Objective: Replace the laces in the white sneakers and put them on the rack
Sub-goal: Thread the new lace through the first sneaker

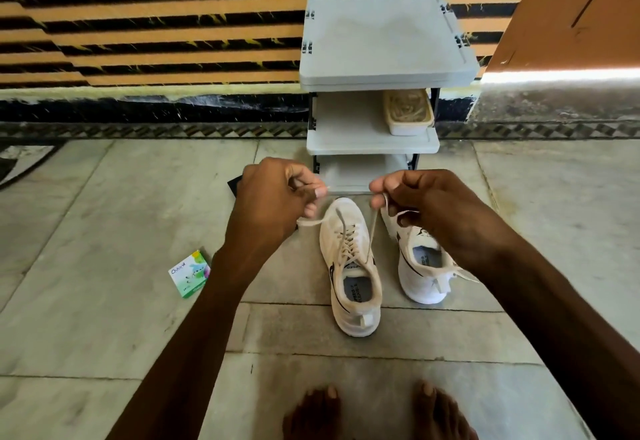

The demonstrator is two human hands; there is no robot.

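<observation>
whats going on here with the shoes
A person is lacing a white sneaker on the floor. The left hand and right hand each pinch one end of its lace, drawn up from the eyelets. The other sneaker stands beside it. Neither is on the rack yet; a tub sits on its middle shelf.

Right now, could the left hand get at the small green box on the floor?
Probably yes, but not freely: the left hand pinches a lace end. The green box lies uncovered just left of that forearm.
</observation>
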